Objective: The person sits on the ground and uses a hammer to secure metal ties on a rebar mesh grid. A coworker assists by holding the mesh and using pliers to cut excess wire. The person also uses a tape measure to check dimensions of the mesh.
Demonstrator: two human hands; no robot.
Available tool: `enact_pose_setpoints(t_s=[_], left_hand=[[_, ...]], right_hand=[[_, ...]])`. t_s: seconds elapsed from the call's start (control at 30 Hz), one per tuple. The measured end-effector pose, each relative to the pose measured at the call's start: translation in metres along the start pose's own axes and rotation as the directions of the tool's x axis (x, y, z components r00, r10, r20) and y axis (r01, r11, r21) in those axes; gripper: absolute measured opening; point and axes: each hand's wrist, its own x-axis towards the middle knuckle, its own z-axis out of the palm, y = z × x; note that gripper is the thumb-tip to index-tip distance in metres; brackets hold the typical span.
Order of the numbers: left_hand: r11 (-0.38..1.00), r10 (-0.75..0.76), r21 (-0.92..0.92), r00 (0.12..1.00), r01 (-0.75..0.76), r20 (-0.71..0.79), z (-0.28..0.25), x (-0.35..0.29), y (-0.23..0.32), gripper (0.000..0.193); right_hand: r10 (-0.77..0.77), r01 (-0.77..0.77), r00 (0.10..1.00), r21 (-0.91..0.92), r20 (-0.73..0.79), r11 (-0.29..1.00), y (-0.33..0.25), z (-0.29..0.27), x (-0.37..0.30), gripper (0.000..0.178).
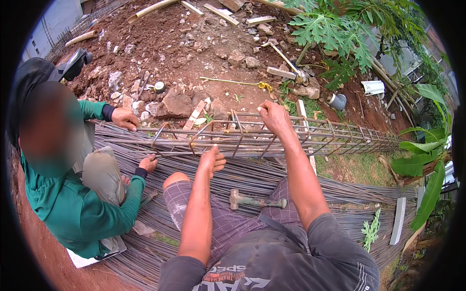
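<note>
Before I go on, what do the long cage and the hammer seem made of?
Cage: probably steel, matte, with rusty brown patches.
Hammer: head likely steel, dull and worn; handle patchy green, perhaps painted, its core unclear.

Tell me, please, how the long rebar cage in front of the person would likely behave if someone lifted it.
The rebar cage would probably feel heavy, being made of long metal bars. Its bent hoops should keep it fairly stiff, though its length might allow some sag. Its boxy shape suggests it wouldn't roll easily.
</note>
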Motion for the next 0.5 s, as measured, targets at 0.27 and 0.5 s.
enact_pose_setpoints(t_s=[0.27,0.5], left_hand=[[0.994,0.055,-0.082,0.984,-0.070,-0.168,0.011,0.007,-0.001,0.052],[0.962,0.153,-0.165,0.929,-0.218,-0.337,0.005,0.046,-0.020,0.056]], right_hand=[[0.149,-0.208,0.975,0.451,0.163,0.868,0.106,-0.045,-0.053,0.039],[0.249,-0.247,0.968,-0.070,0.024,0.966,0.171,0.054,-0.107,0.029]])
